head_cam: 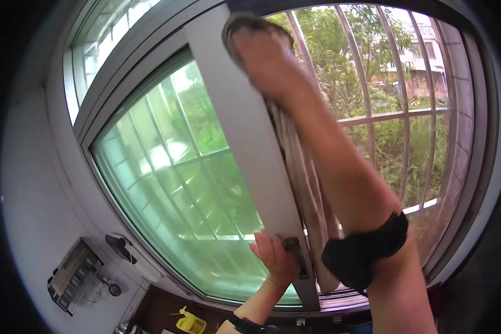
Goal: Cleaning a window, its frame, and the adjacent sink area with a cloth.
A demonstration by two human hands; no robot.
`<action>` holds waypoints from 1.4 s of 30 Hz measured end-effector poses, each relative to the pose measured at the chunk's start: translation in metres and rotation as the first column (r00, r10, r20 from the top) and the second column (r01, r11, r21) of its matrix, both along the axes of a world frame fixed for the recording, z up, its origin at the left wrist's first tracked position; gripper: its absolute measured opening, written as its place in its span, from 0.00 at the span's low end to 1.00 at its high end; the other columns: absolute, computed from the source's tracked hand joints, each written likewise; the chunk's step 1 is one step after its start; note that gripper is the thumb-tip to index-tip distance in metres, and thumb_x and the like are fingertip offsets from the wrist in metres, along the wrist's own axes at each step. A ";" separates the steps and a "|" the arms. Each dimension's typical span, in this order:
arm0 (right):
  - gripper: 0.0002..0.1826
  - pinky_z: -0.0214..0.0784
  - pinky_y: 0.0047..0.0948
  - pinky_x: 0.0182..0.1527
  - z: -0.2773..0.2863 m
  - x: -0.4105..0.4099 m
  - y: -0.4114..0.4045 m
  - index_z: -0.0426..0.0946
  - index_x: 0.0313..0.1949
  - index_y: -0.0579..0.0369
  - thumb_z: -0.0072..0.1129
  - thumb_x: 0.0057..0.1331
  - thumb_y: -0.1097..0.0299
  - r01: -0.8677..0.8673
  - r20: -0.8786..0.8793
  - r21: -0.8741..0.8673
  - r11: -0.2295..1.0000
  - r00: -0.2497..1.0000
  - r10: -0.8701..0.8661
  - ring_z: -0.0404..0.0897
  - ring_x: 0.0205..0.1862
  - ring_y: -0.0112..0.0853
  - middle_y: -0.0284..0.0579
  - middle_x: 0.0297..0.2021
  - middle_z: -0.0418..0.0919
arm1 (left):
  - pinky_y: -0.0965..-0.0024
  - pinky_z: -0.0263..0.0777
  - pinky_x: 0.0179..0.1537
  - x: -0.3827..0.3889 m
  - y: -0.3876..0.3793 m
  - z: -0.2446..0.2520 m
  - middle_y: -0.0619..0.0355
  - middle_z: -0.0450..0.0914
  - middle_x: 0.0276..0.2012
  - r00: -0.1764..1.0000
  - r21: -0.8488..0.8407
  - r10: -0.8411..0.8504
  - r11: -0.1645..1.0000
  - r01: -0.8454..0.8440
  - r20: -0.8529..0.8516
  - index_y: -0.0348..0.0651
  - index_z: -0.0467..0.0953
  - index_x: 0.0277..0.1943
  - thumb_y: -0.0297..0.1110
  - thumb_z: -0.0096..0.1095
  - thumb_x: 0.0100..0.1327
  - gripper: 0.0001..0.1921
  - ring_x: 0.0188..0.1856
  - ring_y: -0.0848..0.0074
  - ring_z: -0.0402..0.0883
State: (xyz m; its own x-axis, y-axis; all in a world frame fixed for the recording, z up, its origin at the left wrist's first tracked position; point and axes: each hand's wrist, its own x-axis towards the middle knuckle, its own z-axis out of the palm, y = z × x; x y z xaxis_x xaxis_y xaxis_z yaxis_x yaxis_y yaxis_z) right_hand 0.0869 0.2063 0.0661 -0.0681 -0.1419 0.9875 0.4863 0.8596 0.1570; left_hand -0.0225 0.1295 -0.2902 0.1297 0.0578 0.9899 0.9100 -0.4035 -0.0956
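My right hand (261,56) is raised to the top of the sliding window sash, blurred, and closed around a grey-brown cloth (236,25) pressed near the upper end of the white sash stile (242,125). A long strip of similar fabric (307,196) hangs beside the stile, partly behind my right forearm; whether it joins the cloth in my hand is hidden. Lower down, my left hand (277,259) lies against the same stile with its fingers apart, beside the recessed window latch (293,242). The green-tinted glass pane (183,167) fills the left side.
An insect screen (384,158) with metal bars behind it spans the right half. On the left wall hangs a rack (73,275) with utensils. A yellow bottle (191,322) stands on the dark counter (160,302) below the window.
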 end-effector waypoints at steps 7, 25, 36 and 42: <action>0.15 0.65 0.48 0.37 -0.180 0.004 -0.043 0.73 0.33 0.58 0.44 0.65 0.59 -0.521 -0.212 -0.444 0.729 0.851 0.480 0.73 0.34 0.54 0.59 0.30 0.74 | 0.41 0.34 0.65 -0.007 -0.005 0.002 0.29 0.50 0.65 0.997 -0.045 0.078 0.996 -0.079 -0.029 0.25 0.49 0.65 0.34 0.38 0.66 0.29 0.68 0.37 0.46; 0.13 0.62 0.37 0.41 -0.138 0.019 -0.036 0.71 0.33 0.63 0.41 0.68 0.65 -0.794 -0.320 -0.295 0.532 0.607 0.728 0.70 0.35 0.41 0.50 0.31 0.71 | 0.38 0.35 0.65 -0.001 -0.005 0.003 0.30 0.51 0.65 0.998 -0.047 0.045 0.998 -0.042 0.050 0.26 0.52 0.64 0.36 0.37 0.66 0.27 0.67 0.36 0.47; 0.11 0.67 0.35 0.43 -0.367 0.046 -0.045 0.73 0.40 0.64 0.45 0.63 0.71 -0.531 -0.121 -0.615 0.584 0.795 0.595 0.75 0.38 0.43 0.53 0.34 0.75 | 0.45 0.40 0.66 0.006 0.003 0.013 0.32 0.48 0.66 0.999 0.014 -0.046 0.999 0.046 0.010 0.24 0.49 0.65 0.32 0.35 0.67 0.27 0.68 0.41 0.47; 0.21 0.63 0.36 0.54 -0.489 0.067 -0.050 0.73 0.46 0.62 0.31 0.65 0.64 -0.099 -0.188 -0.981 -0.169 0.719 0.669 0.75 0.49 0.44 0.55 0.45 0.77 | 0.53 0.40 0.68 0.005 -0.007 0.014 0.34 0.46 0.67 0.999 -0.039 -0.035 0.999 0.036 0.012 0.21 0.46 0.65 0.32 0.31 0.68 0.28 0.69 0.49 0.47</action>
State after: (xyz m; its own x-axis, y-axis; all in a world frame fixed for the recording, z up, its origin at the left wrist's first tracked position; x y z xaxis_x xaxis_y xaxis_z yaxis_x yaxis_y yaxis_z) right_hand 0.1542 0.1567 -0.4230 -0.7140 0.6932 0.0978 0.1562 0.2939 -0.9430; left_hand -0.0176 0.1226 -0.2760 0.1207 0.0924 0.9884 0.8960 -0.4387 -0.0684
